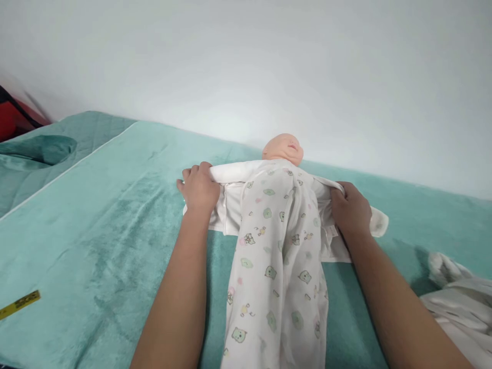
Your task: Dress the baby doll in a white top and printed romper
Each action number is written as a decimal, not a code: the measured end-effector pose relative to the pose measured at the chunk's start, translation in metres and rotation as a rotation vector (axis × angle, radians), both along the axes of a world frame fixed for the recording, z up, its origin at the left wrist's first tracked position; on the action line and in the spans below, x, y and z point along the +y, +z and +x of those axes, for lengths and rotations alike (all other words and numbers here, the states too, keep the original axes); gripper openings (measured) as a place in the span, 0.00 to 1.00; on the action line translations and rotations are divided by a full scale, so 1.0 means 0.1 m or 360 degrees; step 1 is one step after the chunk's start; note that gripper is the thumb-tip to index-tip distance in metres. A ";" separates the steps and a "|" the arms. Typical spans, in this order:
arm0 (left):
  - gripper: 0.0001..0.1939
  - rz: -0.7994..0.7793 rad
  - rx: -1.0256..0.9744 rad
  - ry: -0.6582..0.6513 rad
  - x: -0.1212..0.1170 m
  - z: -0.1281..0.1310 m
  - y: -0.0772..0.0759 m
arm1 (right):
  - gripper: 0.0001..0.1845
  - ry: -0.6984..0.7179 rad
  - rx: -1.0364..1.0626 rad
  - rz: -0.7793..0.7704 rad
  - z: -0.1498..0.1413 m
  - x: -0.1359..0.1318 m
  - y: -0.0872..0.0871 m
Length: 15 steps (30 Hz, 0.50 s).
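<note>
A baby doll [282, 147] lies on its back, its head by the wall and its face turned right. Over its body lies a white baby garment printed with green bears [274, 246], its long lower part reaching toward me. A plain white baby shirt [232, 207] is spread out beneath, its sleeves to both sides. My left hand [200, 190] is closed around the left sleeve, its fingers partly hidden behind the cloth. With thumb and fingers, my right hand [350, 209] grips the shirt's upper edge on the right. A sleeve end [379, 223] sticks out past that hand.
A green velvety cover [115, 230] spreads under everything, up against a white wall [230, 66]. Crumpled white clothing [461, 307] lies at lower right. At lower left is a yellow strip [20, 303]. A quilted green pad with a hollow [92, 128] and a red-and-black object [13, 118] are at far left.
</note>
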<state>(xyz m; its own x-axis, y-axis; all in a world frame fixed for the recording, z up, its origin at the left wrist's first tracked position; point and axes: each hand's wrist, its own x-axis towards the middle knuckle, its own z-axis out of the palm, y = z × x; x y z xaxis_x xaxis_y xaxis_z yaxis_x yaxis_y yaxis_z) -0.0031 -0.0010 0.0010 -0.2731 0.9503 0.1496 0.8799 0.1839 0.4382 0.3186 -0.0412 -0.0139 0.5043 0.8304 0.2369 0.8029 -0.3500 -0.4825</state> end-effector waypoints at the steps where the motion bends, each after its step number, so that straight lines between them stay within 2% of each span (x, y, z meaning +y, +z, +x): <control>1: 0.22 -0.0011 0.0002 -0.0001 -0.01 -0.01 0.00 | 0.19 0.0004 0.0001 0.0012 0.00 0.00 0.00; 4: 0.27 0.0038 0.0047 -0.0022 -0.06 0.00 0.09 | 0.19 0.0021 0.0008 0.0057 0.00 0.00 -0.01; 6: 0.31 0.0200 0.0053 -0.0119 -0.11 0.09 0.23 | 0.19 0.0022 0.0009 0.0079 0.00 -0.01 0.00; 8: 0.30 0.0356 0.0001 -0.0385 -0.17 0.29 0.42 | 0.19 0.0036 0.0019 0.0104 0.00 -0.02 0.01; 10: 0.25 0.0388 -0.0041 -0.0819 -0.20 0.61 0.60 | 0.19 0.0061 0.0056 0.0147 0.00 -0.02 0.01; 12: 0.19 0.0322 0.0078 -0.1209 -0.20 1.02 0.72 | 0.18 0.0083 0.0113 0.0212 0.02 -0.01 0.01; 15: 0.15 -0.0057 0.0400 -0.1538 -0.13 1.61 0.76 | 0.18 0.0114 0.0229 0.0342 0.06 0.01 -0.01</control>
